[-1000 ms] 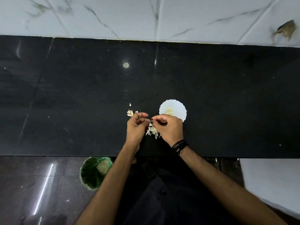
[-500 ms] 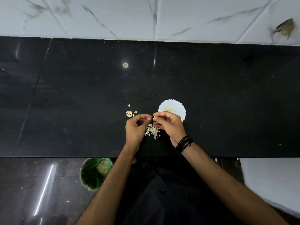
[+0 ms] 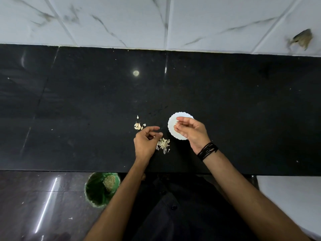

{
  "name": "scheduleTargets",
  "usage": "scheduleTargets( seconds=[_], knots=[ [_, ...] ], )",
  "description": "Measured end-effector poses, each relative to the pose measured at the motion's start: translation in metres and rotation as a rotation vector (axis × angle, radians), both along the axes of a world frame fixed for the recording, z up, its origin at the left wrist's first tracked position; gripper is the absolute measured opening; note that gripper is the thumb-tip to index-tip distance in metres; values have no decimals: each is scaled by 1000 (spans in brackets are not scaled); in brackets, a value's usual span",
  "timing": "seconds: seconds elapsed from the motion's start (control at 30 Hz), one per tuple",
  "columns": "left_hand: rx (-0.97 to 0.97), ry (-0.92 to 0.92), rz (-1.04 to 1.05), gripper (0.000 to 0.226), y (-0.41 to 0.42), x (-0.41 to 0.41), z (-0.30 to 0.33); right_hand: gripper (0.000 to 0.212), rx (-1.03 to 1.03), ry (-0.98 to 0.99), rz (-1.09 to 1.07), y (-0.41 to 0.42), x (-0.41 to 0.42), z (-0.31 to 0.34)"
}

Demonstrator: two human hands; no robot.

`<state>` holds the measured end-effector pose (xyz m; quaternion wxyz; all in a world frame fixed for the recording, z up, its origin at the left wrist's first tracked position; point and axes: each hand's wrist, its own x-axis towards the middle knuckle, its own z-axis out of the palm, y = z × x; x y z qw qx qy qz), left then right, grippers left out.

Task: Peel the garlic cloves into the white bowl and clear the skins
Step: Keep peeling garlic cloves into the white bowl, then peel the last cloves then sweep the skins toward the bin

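R hand over bowl, fingers half-curled, thumb and fingertips pinching sth small and pale, prob. a clove; can't confirm. L hand loosely curled, grip empty, touching skins on desk. Unpeeled cloves left of bowl. Bowl contents hidden. Green bin on floor.
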<state>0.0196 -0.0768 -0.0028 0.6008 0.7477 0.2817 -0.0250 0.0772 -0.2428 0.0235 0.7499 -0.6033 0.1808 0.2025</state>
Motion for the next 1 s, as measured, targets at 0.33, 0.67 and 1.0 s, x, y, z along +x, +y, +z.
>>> scheduleTargets(
  seconds=[0.33,0.67,1.0],
  knots=[
    [33,65,96,24,-11,-4,-1,33,-716,-350,394,-21,27,-5],
    [98,90,227,14,-13,-16,-2,18,-685,-483,602,25,32,10],
    [155,164,344,6,25,-30,-4,17,-973,-572,850,112,35,-25]
  ],
)
